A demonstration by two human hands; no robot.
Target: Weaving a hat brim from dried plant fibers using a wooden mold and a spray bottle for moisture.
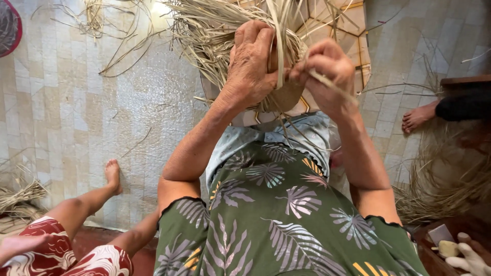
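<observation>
**A:** At the pinch: right hand [327,71] has thumb and fingers pressed together on one pale straw strip [335,88], which runs out past the knuckles toward the wrist side. Strip looks taut.

**B:** Left?

**A:** Left hand [250,64] is clamped over the woven piece [286,97], fingers curled shut around its rounded body, touching the right hand's fingertips. Another strip [279,46] crosses over the left knuckles.

**B:** Where's the work sitting?

**A:** Held up against the chest side of both hands, loose straw ends [204,30] fanning out above the left hand. Behind it, a patterned stool-like surface [353,30]; tiled floor [76,102] beyond.

**B:** Step?

**A:** My read: mid-weave, tightening a strand. Next move needs steady tension on the pinch while the left holds the body from rotating.

**B:** Surroundings?

**A:** Other people's feet well apart on both sides; straw piles [445,184] by the right elbow.
</observation>
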